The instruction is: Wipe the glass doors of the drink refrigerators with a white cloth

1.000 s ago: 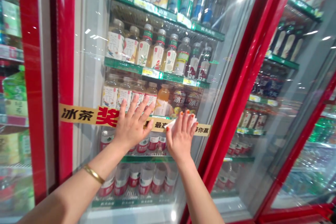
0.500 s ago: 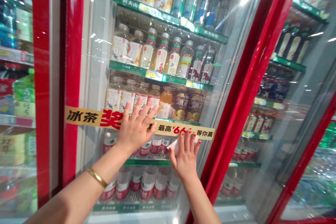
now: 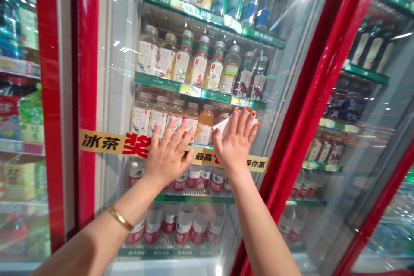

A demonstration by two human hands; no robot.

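Note:
Flat on the glass door (image 3: 291,73) of a red-framed drinks cooler lies my left hand (image 3: 166,153), fingers spread, holding nothing. Its palm covers part of a tan paper strip (image 3: 103,142) with black and red lettering. My right hand (image 3: 237,142), to the right and a little higher, presses a folded white tissue (image 3: 224,127) against the glass under its fingers. The tissue shows around the thumb and fingertips; the rest is hidden. The right wrist overlaps the strip. Behind the glass, an orange drink bottle (image 3: 205,126) stands between the two hands.
Several rows of bottles (image 3: 197,67) stand on green-edged shelves (image 3: 213,95) inside the cooler. A red door frame (image 3: 310,108) slants along the right, with another glass-fronted cooler beyond it. More shelved drinks (image 3: 30,114) are at the left. Light reflections streak the glass.
My right hand has slid up the glass with the tissue, from the strip to the bottle row above it. My left hand stays in place.

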